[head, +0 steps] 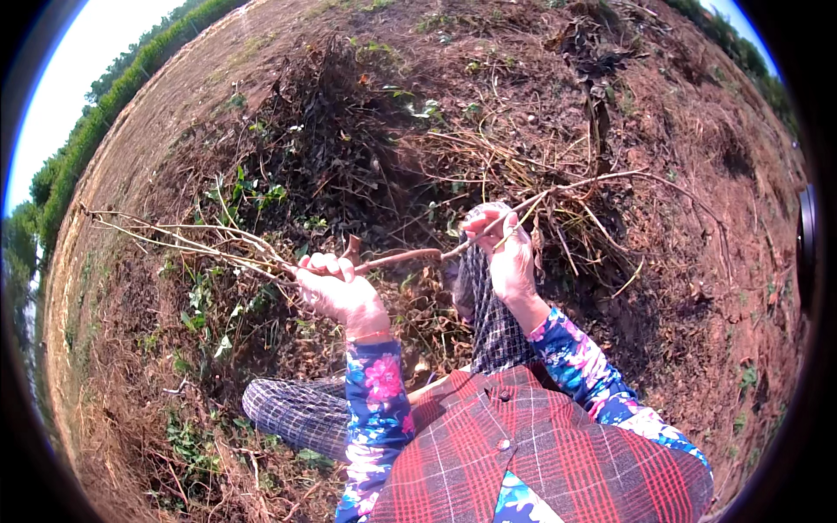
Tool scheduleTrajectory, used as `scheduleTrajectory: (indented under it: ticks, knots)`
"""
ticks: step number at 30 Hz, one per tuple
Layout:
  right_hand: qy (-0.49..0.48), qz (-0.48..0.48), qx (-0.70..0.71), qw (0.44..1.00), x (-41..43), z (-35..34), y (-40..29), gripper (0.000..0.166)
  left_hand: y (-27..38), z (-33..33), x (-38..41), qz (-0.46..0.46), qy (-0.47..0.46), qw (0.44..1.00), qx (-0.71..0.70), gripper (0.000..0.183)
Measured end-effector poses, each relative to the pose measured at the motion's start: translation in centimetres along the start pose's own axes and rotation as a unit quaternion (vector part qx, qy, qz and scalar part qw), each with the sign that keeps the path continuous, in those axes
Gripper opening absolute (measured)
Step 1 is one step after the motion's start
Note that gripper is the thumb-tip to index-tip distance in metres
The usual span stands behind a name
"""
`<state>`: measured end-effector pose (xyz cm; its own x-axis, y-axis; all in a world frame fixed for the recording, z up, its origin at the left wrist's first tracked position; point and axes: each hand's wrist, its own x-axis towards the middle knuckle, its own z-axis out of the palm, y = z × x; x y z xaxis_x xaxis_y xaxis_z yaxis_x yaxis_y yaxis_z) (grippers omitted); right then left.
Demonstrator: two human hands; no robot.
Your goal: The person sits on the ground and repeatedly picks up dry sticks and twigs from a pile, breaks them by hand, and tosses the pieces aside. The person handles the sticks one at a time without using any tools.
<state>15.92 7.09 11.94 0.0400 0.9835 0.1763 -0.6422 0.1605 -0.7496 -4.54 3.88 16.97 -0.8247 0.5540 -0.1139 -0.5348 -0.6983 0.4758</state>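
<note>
My left hand [343,294] is closed around a bundle of thin, bare stems [222,245] that fan out to the left. From that hand a thicker brown stem [399,259] runs right to my right hand [500,245], whose thumb and fingers grip it over my knee. Whether it is one continuous stem cannot be told; a kink or joint shows between the hands. Beyond my right hand the branching stem [614,176] reaches right and bends down at its thin end. A short cut stub [352,248] sticks up beside my left fingers.
A dark heap of dried vines and leaves [327,131] lies ahead. Tangled dry stems [510,163] lie beyond my right hand, near an upright withered plant [596,118]. Green leafy weeds [196,307] grow at the left. My bent legs in checked trousers [297,415] are close below.
</note>
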Motion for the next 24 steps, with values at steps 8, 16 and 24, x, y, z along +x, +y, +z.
scheduleTrajectory:
  ticks: [8,16,24]
  knots:
    - [0.051,0.15,0.108,0.981,1.5,-1.0,1.1,0.033,-0.5,-1.4,-1.4,-0.036,-0.034,0.998,0.031,0.017]
    - [0.059,0.321,0.147,0.934,-0.5,-2.3,2.6,0.028,0.7,-1.6,-2.0,0.012,-0.06,0.992,0.108,0.024]
    - [0.043,0.279,-0.045,0.958,-2.8,-2.5,2.8,0.026,1.4,-3.5,0.1,0.041,-0.025,0.991,0.125,0.027]
